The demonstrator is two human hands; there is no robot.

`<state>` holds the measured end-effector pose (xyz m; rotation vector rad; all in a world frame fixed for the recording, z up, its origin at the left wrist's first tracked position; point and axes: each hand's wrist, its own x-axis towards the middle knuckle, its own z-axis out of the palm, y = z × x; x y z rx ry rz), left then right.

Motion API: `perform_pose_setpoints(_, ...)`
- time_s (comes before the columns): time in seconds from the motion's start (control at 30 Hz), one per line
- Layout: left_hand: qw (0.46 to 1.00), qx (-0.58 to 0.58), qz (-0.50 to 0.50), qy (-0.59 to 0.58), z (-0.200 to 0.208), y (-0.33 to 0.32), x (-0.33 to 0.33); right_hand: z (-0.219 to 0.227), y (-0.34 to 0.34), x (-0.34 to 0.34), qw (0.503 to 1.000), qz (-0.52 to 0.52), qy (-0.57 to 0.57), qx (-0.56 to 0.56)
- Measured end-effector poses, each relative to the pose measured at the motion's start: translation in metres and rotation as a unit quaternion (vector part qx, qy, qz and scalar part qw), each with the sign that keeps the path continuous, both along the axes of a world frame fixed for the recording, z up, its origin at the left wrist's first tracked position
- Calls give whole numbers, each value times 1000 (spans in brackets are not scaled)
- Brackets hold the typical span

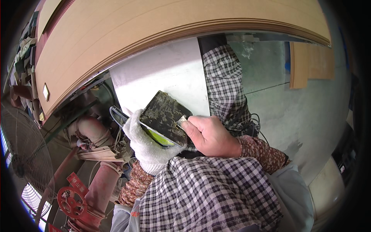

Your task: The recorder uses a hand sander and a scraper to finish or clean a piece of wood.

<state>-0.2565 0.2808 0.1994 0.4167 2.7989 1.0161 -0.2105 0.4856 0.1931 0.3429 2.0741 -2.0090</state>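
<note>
My left hand point(147, 145), in a white knit glove, is closed around what looks like a sheet sander turned upside down. Its rectangular black pad point(164, 116) faces up, caked with brownish, flaky residue. A bright yellow-green body point(157, 136) shows beneath the pad, and a grey looped metal part point(118, 114) sticks out beside the glove. Bare, my right hand point(211, 136) pinches a small pale piece point(181, 120) against the pad's right edge. I cannot make out what that piece is. A checked apron covers my lap.
Ahead lies a stack of brown boards point(185, 15) with a curved-looking near edge. A white panel point(162, 73) lies beyond my hands. At the left are a large fan point(25, 154) and a red pipe with a valve wheel point(72, 202). Brown board pieces point(309, 65) lie right.
</note>
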Motion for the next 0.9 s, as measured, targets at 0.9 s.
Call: perform_pose_setpoints(0.9,1000,-12,-23,-10,9,5,0,2,8,11,999,8,-26,45)
